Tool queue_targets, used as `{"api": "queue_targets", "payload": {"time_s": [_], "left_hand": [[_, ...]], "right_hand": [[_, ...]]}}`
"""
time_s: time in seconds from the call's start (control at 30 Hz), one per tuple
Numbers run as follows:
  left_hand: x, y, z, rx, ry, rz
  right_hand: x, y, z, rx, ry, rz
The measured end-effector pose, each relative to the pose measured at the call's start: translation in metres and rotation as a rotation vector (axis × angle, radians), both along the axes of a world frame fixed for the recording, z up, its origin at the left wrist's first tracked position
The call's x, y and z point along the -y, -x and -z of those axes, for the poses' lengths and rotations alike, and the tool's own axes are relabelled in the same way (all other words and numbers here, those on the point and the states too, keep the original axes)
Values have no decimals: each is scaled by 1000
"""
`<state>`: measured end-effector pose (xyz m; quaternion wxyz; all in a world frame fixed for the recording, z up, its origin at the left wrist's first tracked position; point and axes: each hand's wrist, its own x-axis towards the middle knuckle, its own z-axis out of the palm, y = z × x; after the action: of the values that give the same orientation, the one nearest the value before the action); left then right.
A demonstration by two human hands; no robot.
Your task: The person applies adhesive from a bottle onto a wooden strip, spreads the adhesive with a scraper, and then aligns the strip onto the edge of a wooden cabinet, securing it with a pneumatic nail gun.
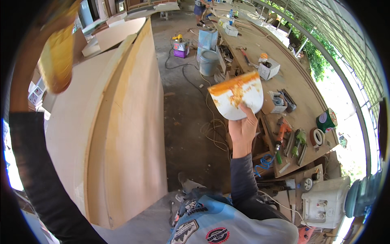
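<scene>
My right hand (pixel 242 132) grips a white plastic scraper (pixel 252 94) with a rounded lower end, held up over the floor. Orange putty streaks the scraper's straight far edge and runs down its middle. At the far left, my left hand (pixel 40 30) is raised close to the camera and blurred. It seems closed on a yellow-smeared oblong piece (pixel 57 57), whose exact kind I cannot make out. Beneath that hand stands a large pale wooden panel structure (pixel 130 134), with a raised wooden edge strip (pixel 101 105) and yellowish stains along its top.
A long workbench (pixel 300 97) on the right carries an orange power tool (pixel 283 129), a green tool (pixel 300 139), tape (pixel 317 137) and a hammer (pixel 245 56). Buckets (pixel 209 63) and loose cables (pixel 215 134) lie along the floor. Another person (pixel 200 11) stands far off.
</scene>
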<state>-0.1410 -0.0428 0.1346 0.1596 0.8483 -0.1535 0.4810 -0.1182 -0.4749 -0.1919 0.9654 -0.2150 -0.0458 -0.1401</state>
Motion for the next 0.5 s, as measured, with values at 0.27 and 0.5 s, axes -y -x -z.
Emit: {"api": "queue_targets", "payload": {"time_s": [0.27,0.5], "left_hand": [[222,-71,138,-278,175,680],[337,-90,298,-620,152,693]], "right_hand": [[115,49,2,10,377,606],[177,19,19,84,786,745]]}}
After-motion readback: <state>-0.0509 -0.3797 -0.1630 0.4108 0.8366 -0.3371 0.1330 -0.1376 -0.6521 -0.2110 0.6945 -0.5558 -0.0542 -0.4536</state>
